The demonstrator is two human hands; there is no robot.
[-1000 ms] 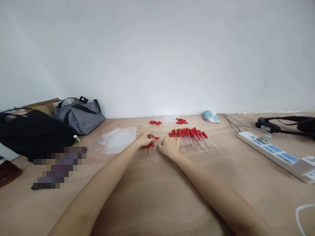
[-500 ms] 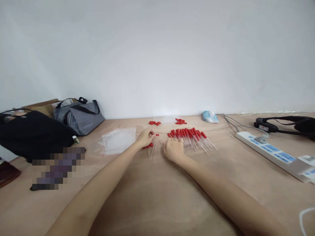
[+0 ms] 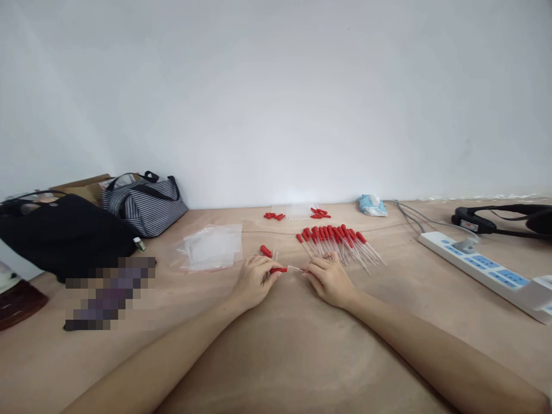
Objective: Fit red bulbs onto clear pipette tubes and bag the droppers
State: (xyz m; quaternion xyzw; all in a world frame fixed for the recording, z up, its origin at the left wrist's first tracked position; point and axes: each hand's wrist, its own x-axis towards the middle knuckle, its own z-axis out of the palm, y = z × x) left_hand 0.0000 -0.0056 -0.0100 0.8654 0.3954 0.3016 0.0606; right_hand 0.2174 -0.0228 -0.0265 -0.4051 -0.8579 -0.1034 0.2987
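Note:
My left hand (image 3: 256, 280) pinches a red rubber dropper bulb (image 3: 279, 269), its end pointing right. Facing it, my right hand (image 3: 330, 280) grips a thin clear pipette tube (image 3: 295, 268). A small gap shows between the tube's tip and the bulb. Just behind my left fingers lies another red bulb (image 3: 265, 250) beside some clear tubes, partly hidden by the hand. Behind my right hand, several droppers with red bulbs (image 3: 332, 233) lie side by side in a fanned row, their clear stems toward me.
Clear plastic bags (image 3: 211, 247) lie left of my hands. Loose red bulbs (image 3: 274, 216) rest near the wall. A blue-and-white packet (image 3: 372, 205), a power strip (image 3: 483, 267) and a black headset (image 3: 495, 221) are at right. A striped bag (image 3: 144, 207) and a black bag (image 3: 64, 236) stand at left.
Both hands have come nearer to me, with the bulb still in the left. My right hand has left the dropper row's left end and now holds a tube before the bulb.

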